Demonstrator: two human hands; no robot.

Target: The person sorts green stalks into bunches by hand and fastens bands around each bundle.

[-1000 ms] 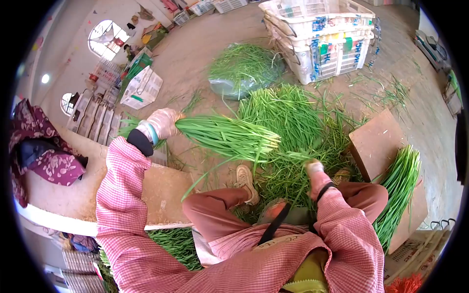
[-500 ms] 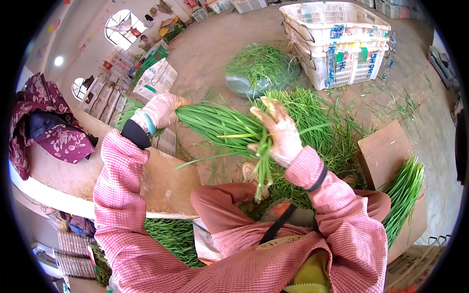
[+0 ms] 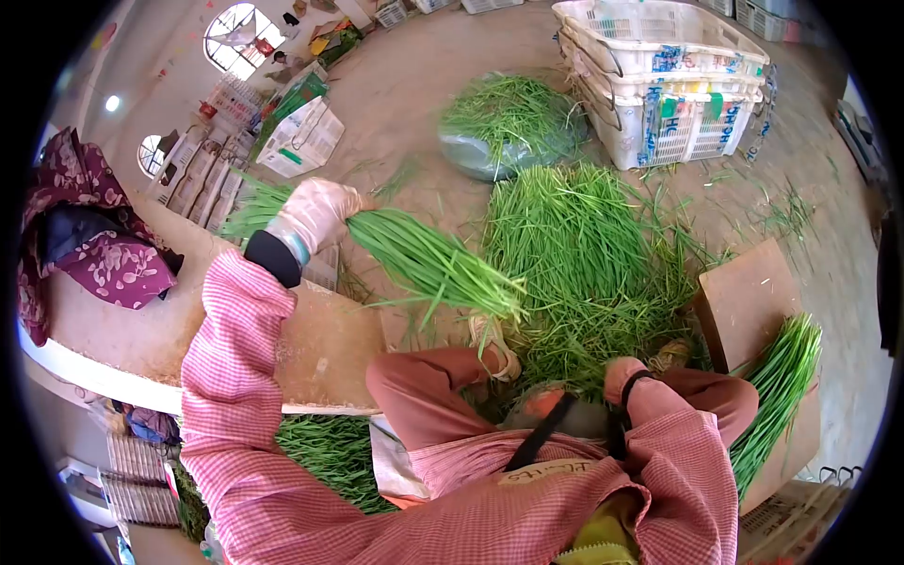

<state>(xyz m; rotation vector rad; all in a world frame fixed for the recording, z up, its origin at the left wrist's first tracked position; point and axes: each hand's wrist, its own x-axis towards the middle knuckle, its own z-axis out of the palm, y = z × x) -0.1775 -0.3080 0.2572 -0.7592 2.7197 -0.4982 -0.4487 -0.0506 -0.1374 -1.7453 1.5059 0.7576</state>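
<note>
Head view: bunch suspended, hands apart

The green bunch (image 3: 433, 259) slants in the air beside the heap of greens (image 3: 565, 231), pale ends lowermost. Step in hand, as judged: one-handed support of the bunch. Two-handed handling next would call for the right hand at the pale ends, with the left steady. Left hand (image 3: 320, 215): arm extended, grip closed around the bunch. Right hand (image 3: 621, 379): low, near the lap; fingers obscured, grip cannot be determined.

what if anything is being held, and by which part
Left hand: a bunch of green stalks, gripped along the leafy part, pale ends free. Right hand: cannot tell.
</note>
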